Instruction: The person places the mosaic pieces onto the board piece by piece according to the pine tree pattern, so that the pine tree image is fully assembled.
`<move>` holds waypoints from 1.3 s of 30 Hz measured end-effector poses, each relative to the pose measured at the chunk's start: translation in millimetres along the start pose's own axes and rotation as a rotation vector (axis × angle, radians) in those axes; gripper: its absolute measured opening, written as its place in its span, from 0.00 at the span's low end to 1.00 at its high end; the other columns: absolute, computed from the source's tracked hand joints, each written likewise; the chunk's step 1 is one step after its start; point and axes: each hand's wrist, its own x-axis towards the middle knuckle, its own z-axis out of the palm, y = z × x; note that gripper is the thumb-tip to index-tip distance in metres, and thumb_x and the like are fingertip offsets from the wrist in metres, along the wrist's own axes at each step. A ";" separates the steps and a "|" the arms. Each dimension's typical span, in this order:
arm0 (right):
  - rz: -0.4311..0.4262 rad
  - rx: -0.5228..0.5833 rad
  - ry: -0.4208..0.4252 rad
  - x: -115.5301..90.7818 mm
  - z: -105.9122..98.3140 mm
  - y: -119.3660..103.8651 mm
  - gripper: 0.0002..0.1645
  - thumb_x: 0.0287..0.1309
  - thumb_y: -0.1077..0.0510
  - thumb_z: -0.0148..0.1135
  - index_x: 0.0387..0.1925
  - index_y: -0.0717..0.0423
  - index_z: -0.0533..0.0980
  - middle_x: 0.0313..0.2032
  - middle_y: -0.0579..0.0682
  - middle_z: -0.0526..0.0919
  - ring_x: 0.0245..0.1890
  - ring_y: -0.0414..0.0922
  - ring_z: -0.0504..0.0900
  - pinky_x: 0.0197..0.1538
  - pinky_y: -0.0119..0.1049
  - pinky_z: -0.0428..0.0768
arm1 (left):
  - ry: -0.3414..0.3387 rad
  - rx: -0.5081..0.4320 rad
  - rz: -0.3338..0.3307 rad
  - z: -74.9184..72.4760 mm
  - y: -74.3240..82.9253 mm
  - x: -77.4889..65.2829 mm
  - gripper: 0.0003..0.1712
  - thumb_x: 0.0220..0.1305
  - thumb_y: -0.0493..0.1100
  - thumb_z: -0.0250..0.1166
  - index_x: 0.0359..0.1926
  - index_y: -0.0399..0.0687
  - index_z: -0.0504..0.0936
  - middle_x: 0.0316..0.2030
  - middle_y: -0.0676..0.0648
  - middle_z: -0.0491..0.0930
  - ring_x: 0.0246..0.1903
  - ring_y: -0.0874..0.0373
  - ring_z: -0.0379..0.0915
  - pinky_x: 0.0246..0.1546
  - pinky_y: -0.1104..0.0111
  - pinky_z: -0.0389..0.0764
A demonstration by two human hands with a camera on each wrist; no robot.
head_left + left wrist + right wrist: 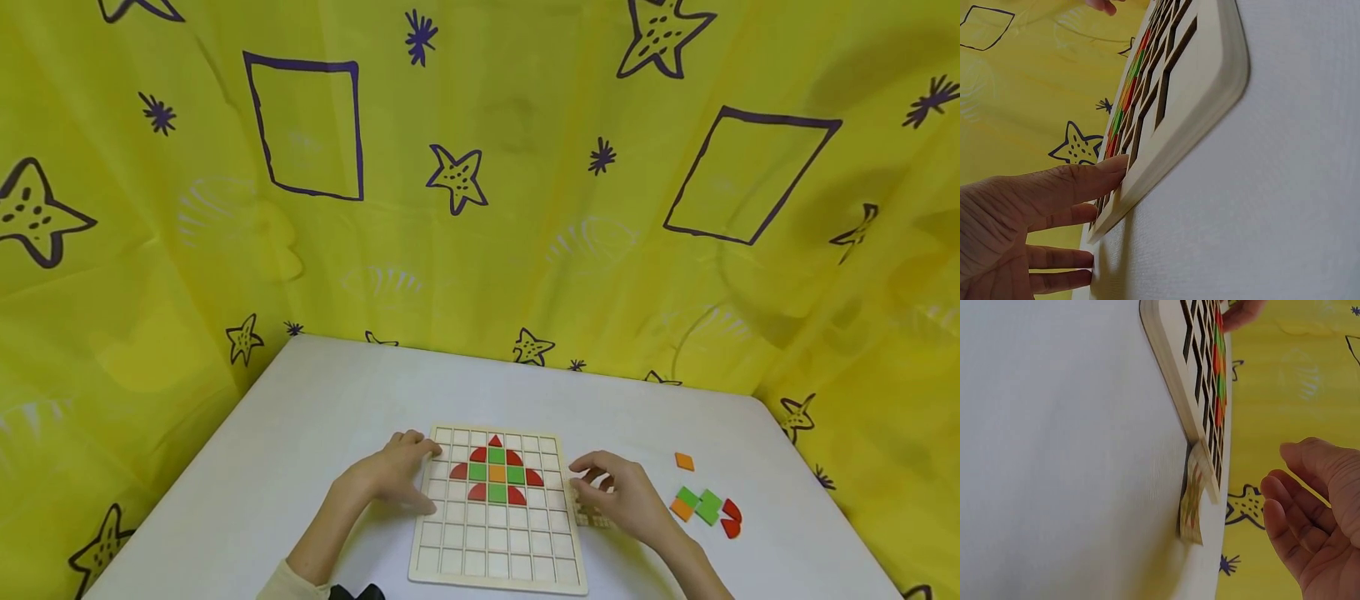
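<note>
A pale wooden grid board lies on the table, with red, green and orange tiles set in its upper squares, a red triangle at the top. My left hand is at the board's left edge, its thumb resting on the rim and its fingers straight. On the other side my right hand hovers with loosely bent fingers and holds nothing. Below it, against the board's right edge, is a small printed card, partly hidden by the hand in the head view.
To the right lie loose tiles: an orange square on its own, then green squares, another orange piece and red curved pieces. A yellow patterned curtain hangs around the white table.
</note>
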 end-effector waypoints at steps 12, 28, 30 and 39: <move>0.053 -0.054 0.096 -14.5 -21.3 19.8 0.09 0.55 0.67 0.73 0.39 0.57 0.84 0.35 0.46 0.88 0.32 0.30 0.81 0.33 0.31 0.81 | -0.007 -0.007 -0.015 0.5 0.3 -0.6 0.42 0.44 0.49 0.83 0.61 0.45 0.78 0.65 0.36 0.70 0.67 0.37 0.63 0.61 0.38 0.73; 0.171 -0.147 0.127 -39.1 -62.5 45.6 0.08 0.56 0.65 0.74 0.38 0.56 0.85 0.34 0.43 0.87 0.31 0.30 0.80 0.33 0.31 0.82 | 0.005 -0.006 0.001 -1.8 0.5 -1.4 0.43 0.44 0.49 0.83 0.61 0.44 0.77 0.65 0.35 0.70 0.67 0.36 0.63 0.62 0.39 0.72; 0.195 -0.150 0.124 -42.9 -66.7 46.9 0.08 0.56 0.66 0.73 0.38 0.57 0.85 0.33 0.44 0.87 0.31 0.30 0.79 0.33 0.31 0.82 | 0.004 -0.004 0.004 -2.4 0.8 -1.3 0.43 0.44 0.49 0.83 0.61 0.44 0.77 0.65 0.35 0.70 0.66 0.36 0.63 0.62 0.39 0.72; 0.287 -0.193 0.073 -58.2 -78.0 55.0 0.08 0.56 0.65 0.74 0.39 0.58 0.84 0.29 0.41 0.86 0.28 0.31 0.80 0.33 0.31 0.81 | 0.001 -0.007 -0.001 -1.2 0.5 -0.4 0.42 0.44 0.49 0.83 0.60 0.45 0.78 0.65 0.35 0.70 0.67 0.36 0.63 0.62 0.39 0.72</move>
